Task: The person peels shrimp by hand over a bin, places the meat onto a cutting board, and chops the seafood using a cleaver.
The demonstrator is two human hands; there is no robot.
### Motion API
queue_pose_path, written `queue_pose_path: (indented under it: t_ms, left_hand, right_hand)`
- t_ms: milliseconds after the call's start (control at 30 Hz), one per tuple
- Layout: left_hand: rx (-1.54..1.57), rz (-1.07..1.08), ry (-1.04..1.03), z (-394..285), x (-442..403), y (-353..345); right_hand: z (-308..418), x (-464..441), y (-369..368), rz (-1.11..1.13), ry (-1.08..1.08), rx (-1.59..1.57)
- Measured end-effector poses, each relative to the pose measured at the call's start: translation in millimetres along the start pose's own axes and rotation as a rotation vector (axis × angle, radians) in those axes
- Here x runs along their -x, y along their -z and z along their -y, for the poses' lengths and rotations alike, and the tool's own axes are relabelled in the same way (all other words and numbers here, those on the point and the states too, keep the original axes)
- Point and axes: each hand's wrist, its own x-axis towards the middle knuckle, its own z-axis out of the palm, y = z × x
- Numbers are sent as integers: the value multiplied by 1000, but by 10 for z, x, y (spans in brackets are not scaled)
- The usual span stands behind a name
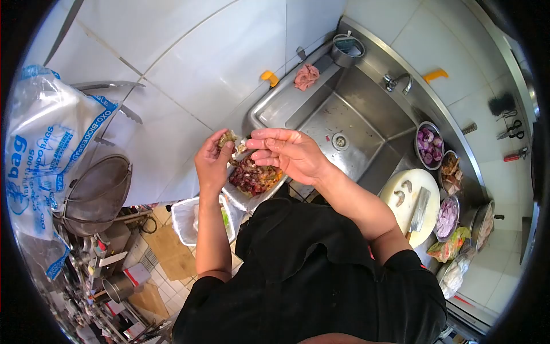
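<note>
My left hand (pixel 211 162) is closed, its thumb and fingers pinching a small greyish-brown lump (pixel 227 139) with whitish parts; I cannot make out its kind. Close beside it, to the right, my right hand (pixel 289 153) has its fingers stretched toward the lump, the thumb lying near them. A whitish bit (pixel 241 146) shows between the two hands. Below them stands a bin (pixel 243 202) with dark red and orange scraps (pixel 255 178) in it. Two grey, curled pieces like shrimp (pixel 400 198) lie on a round white cutting board (pixel 395 178) with a cleaver (pixel 420 209).
A steel sink (pixel 366 114) with a faucet (pixel 395 83) is ahead to the right. Bowls of purple onions (pixel 429 146) and sliced onion (pixel 447 218) line the counter. A white basket (pixel 184 223) stands on the floor. Knives, strainers (pixel 97 195) and a plastic bag (pixel 46 155) hang left.
</note>
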Motion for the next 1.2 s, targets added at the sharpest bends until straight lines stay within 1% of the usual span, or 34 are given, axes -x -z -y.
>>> queue_pose_path:
  t_ms: [333, 400, 533, 800, 1033, 1100, 1200]
  left_hand:
    - [22, 17, 7, 10, -6, -93]
    - [29, 6, -7, 13, -10, -106]
    - [42, 8, 14, 14, -16, -118]
    - [90, -9, 28, 26, -23, -131]
    - [94, -9, 25, 60, 3, -113]
    - [101, -18, 12, 63, 13, -123]
    - [101, -15, 17, 47, 40, -128]
  right_hand:
    - [72, 88, 82, -24, 12, 58]
    - [120, 94, 51, -52, -22, 27]
    - [197, 108, -63, -98, 4, 62]
    - [286, 119, -30, 62, 4, -55]
    - [305, 156, -78, 112, 16, -79]
    - [320, 170, -112, 142, 5, -180]
    - [338, 202, -169, 156, 3, -209]
